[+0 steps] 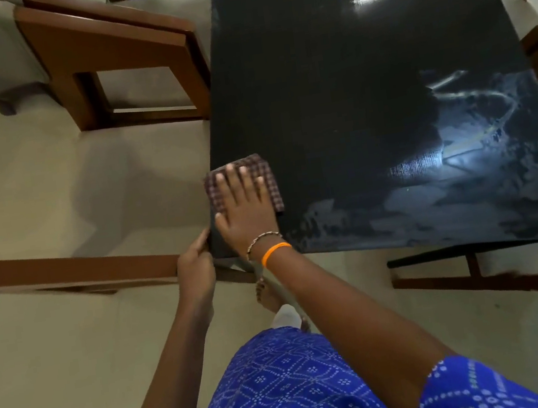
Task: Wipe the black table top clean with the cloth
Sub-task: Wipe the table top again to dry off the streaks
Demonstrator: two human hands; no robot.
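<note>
Wiping is under way: the cloth (242,181) is pressed flat-fingered by the right hand (245,214) at the table top's (348,89) near-left corner, which is gripped by the left hand (197,266); the smeared near-right corner likely comes next.

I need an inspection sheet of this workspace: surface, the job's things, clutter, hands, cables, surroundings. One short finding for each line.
Surface: black table top, glossy, with pale smears and streaks on the near right part.
Job's things: checked cloth lies flat at the near left corner of the table top.
Clutter: nothing seen on the table top besides the cloth.
Hands: right hand presses flat on the cloth, fingers spread; left hand holds the table's near left corner edge, fingers curled.
Cables: nothing seen.
Surroundings: wooden chair with a beige cushion on the left; other chair frames at the right edge; pale floor.
</note>
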